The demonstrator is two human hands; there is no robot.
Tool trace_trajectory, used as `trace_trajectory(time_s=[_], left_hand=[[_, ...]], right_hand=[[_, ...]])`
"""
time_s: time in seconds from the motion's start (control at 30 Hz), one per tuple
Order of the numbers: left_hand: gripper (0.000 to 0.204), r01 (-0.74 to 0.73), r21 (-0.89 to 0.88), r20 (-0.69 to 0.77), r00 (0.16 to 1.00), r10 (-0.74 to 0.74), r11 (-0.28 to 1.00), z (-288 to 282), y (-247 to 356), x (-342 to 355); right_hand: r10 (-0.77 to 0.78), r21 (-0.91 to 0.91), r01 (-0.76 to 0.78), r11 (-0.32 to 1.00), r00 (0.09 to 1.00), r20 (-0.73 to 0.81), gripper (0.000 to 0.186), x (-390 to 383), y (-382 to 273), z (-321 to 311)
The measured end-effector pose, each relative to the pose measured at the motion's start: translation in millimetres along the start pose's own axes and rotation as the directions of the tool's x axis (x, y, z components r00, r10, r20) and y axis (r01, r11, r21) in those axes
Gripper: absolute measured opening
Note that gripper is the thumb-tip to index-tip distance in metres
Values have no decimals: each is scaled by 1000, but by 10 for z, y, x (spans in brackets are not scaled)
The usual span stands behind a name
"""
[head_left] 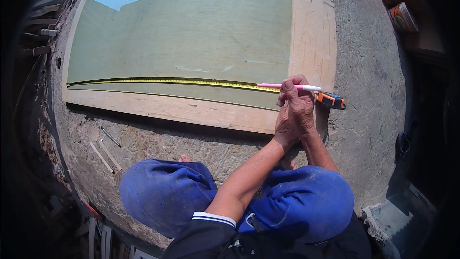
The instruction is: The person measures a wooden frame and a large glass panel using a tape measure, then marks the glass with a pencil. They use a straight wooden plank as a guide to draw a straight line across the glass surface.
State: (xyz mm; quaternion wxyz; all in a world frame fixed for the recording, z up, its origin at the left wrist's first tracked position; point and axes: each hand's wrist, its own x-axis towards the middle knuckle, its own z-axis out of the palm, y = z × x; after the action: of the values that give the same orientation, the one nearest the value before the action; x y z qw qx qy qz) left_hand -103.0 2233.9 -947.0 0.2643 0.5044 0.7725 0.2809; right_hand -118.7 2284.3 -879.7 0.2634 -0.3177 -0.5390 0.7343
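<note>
A yellow tape measure blade (182, 80) stretches across a glass pane (191, 33) lying over a pale wooden frame or board (311, 29). At the blade's right end, its orange and black case (330, 100) sits over the board's edge. My right hand (303, 101) is closed round a pink and white pen (268, 86), held almost level above the blade with its pink end pointing left. Close against it, with the wrists crossing, my left hand (283, 122) is mostly covered by the right one. Its fingers are too hidden to read.
The board lies on rough concrete (369, 76). Two thin wooden strips (101, 156) and a slim pen-like stick (110, 135) lie left of my blue-clad knees (167, 194). A tub (403, 17) is at the far right, and wood pieces (48, 14) line the left.
</note>
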Motion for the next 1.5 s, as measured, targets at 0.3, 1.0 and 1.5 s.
trace_trajectory(time_s=[0.3,1.0,1.5], left_hand=[[81,-79,137,-272,955,115,987,437,-98,47],[78,-52,159,-269,958,94,986,374,-67,40],[81,-72,144,-287,951,111,987,461,-57,38]], right_hand=[[147,-300,-74,951,963,227,21,78,343,191],[-70,-498,234,835,943,325,14,142,705,300],[-18,-570,200,797,951,308,14,131,678,213]])
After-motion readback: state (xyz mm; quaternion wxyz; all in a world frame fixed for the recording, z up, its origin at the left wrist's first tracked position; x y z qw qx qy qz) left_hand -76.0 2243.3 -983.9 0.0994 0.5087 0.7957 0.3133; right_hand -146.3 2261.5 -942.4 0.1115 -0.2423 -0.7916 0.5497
